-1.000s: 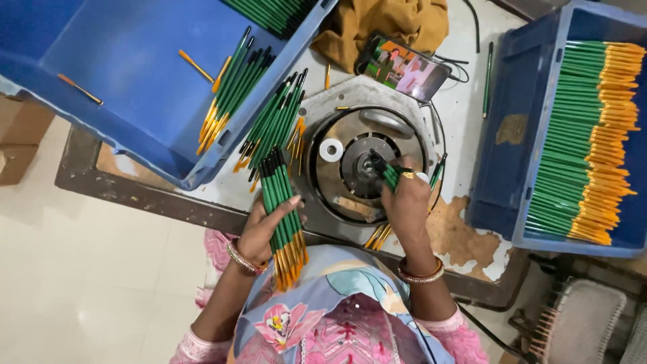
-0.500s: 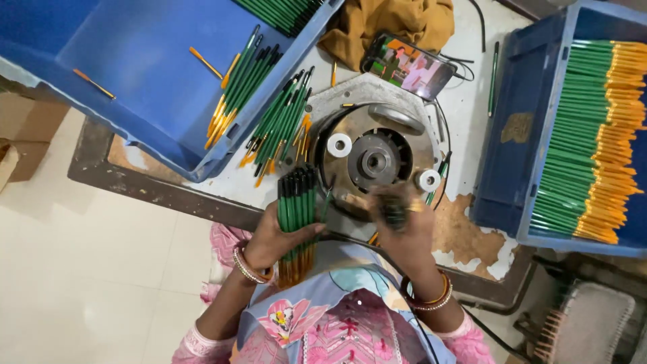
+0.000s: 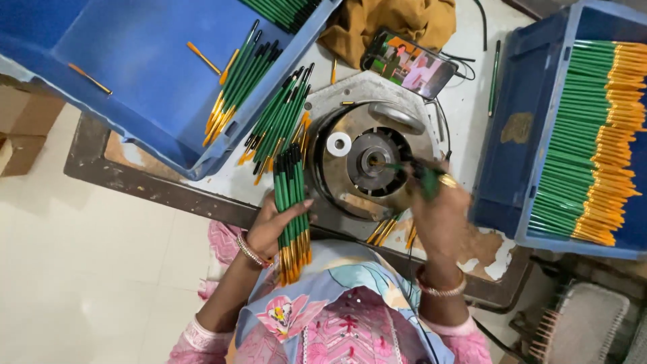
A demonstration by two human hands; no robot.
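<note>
My left hand (image 3: 276, 226) grips a bundle of green pencils (image 3: 291, 202) with orange ends, held upright just left of a round grey machine (image 3: 367, 158). My right hand (image 3: 438, 202), blurred by motion, holds a single green pencil (image 3: 411, 167) whose tip points into the machine's dark central hub. A small white ring (image 3: 339, 143) sits on the machine's face. A few orange-ended pencils (image 3: 387, 230) lie under the machine's near edge.
A blue crate (image 3: 135, 74) at the left holds loose pencils, with more (image 3: 280, 121) piled on its rim. A blue crate (image 3: 532, 135) at the right is stacked with green pencils (image 3: 586, 135). A phone (image 3: 408, 64) and a brown cloth (image 3: 397, 20) lie behind the machine.
My right hand moved from the near edge of the machine out to its right side and now points a pencil at the hub. The left hand's bundle shifted slightly.
</note>
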